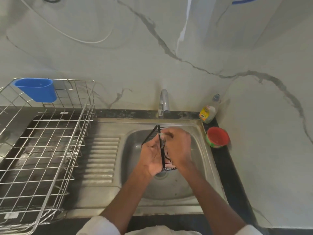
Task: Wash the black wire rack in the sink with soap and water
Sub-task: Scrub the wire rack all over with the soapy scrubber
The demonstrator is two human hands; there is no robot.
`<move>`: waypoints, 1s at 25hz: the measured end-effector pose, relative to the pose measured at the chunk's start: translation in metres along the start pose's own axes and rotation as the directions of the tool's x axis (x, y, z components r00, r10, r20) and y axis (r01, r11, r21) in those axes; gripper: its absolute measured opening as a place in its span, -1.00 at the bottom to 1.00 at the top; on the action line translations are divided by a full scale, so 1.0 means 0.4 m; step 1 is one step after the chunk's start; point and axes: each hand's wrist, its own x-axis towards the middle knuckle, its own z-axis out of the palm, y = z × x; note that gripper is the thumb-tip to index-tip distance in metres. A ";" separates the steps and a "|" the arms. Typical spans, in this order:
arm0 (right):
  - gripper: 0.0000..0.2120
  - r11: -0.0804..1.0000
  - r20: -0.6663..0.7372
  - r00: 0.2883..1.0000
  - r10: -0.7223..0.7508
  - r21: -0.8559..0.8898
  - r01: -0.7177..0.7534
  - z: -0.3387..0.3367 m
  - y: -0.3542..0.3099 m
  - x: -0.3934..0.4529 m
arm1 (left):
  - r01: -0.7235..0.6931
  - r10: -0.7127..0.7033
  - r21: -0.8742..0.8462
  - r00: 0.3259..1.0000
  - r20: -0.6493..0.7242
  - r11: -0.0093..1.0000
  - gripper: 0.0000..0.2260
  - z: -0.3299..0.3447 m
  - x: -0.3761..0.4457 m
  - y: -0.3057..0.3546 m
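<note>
At the bottom of the frame two pale sleeves are seen, with both forearms reaching up toward the middle. Just above them, at the centre, the black wire rack (163,150) is held over the bowl of the sink (199,160), above the drain (160,174) and clear of the bottom. It is stood on edge, probably so that its bars can be reached from both sides and so that any drips fall into the bowl. The left hand (151,156) is curled round the rack from the left, the fingers closed on its frame to steady it. The right hand (177,146) is laid over the rack from the right, with the fingers (165,133) bent and pinched near the top corner, where a little white foam is visible; whether a sponge is held there cannot be told. The step is judged to be soaping or rubbing, with rinsing not yet done.

To the left, a ribbed draining board (101,158) is seen beside the bowl, and a steel dish basket (42,141) stands further left, likely kept there for wet things. A red tub (217,137) is set at the right of the sink, within easy reach. Further back, a soap bottle (208,112) is stood in the corner, and the tap (164,102) rises behind the bowl; no running water can be made out. A blue cup (37,89) is hung on the basket's far rim at the upper left.
</note>
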 end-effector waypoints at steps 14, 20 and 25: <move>-0.76 0.998 -0.082 0.995 -0.051 -0.028 0.049 0.015 0.006 0.048 | 0.047 -0.048 0.030 0.999 0.021 0.998 -0.60 -0.003 0.015 -0.006; -0.73 0.999 -0.129 0.991 -0.041 0.028 0.045 0.016 0.018 0.027 | 0.030 -0.032 0.058 0.999 0.025 0.998 -0.66 -0.018 0.043 -0.006; -0.74 0.993 0.004 0.995 -0.098 -0.065 0.098 0.018 0.006 0.024 | 0.041 -0.040 0.052 0.999 -0.005 0.998 -0.68 -0.031 0.052 -0.010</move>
